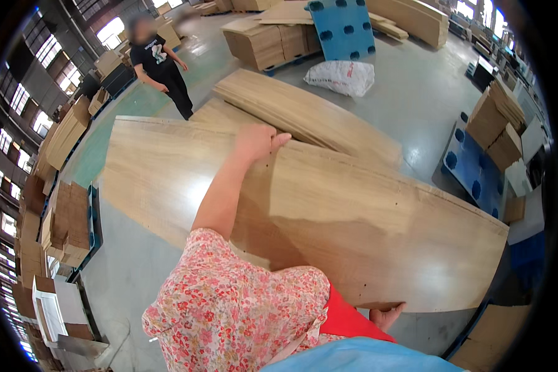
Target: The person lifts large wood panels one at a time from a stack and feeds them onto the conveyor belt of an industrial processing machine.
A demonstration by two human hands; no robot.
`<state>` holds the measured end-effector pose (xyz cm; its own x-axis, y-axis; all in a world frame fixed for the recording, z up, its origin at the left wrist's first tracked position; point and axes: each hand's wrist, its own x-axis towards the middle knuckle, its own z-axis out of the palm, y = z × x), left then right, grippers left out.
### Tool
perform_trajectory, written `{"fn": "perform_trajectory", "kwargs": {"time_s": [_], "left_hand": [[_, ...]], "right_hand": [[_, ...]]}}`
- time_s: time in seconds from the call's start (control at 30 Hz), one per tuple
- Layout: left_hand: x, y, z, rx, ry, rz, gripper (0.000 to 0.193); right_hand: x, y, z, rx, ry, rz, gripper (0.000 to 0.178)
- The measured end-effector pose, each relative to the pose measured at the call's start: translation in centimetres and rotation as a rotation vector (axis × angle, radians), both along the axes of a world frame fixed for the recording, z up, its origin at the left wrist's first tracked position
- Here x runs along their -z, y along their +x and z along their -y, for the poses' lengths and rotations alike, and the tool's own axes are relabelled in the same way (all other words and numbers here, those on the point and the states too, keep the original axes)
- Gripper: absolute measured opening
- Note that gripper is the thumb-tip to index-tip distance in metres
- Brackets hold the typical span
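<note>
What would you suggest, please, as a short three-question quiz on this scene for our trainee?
1. Which hand grasps the far edge of the wide wooden board: a) left, b) right, or c) neither?
2. True or false: the co-worker in dark clothes has both hands on that board.
3. Fill in the blank: the pallet standing tilted behind the white sack is ____ in colour.

Key:
1. a: the left hand has its grip there, while the right hand is at the near edge.
2. False: the co-worker stands beyond it, both hands off it.
3. Blue.
</note>
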<state>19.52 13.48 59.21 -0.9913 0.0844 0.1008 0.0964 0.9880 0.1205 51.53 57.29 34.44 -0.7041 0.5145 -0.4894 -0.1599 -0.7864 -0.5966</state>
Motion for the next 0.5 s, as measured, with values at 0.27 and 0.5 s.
{"fn": "perform_trajectory", "kwargs": {"time_s": [0.27, 0.5], "left_hand": [[3.2, -4.6, -0.3, 0.074, 0.040, 0.060, 0.053], [1.7, -6.7, -5.7, 0.183, -0.056, -0.055, 0.052]], "right_hand": [[-2.7, -5.2, 0.9, 0.137, -0.308, -0.205, 0.054], [-0.6, -6.0, -0.7, 0.357, -0.377, -0.077, 0.058]]}}
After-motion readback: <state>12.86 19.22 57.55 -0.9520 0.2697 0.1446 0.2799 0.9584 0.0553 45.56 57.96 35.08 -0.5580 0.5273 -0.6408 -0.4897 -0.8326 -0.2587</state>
